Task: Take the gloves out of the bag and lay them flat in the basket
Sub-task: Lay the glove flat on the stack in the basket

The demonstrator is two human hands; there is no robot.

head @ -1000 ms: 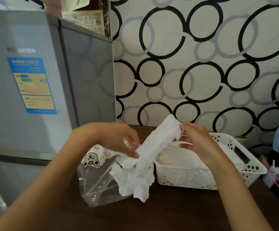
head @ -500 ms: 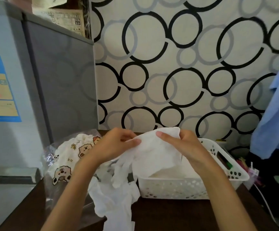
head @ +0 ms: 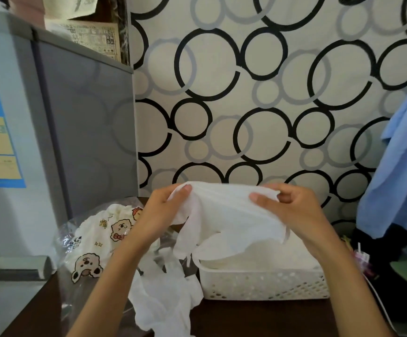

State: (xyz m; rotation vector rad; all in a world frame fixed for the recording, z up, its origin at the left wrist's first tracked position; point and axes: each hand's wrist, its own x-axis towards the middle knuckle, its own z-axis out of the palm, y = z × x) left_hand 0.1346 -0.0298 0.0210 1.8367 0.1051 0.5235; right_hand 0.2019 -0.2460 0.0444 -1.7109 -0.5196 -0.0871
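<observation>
Basket (head: 263, 284) is the reference: white, perforated, on the dark table (head: 258, 317). Your left hand (head: 159, 212) and right hand (head: 292, 207) each pinch an upper corner of one white glove (head: 226, 215), stretched between them above the basket's left part. More white gloves (head: 163, 302) lie crumpled just left of the basket. The clear printed bag (head: 92, 242) sits farther left, beside the grey fridge (head: 80, 122).
</observation>
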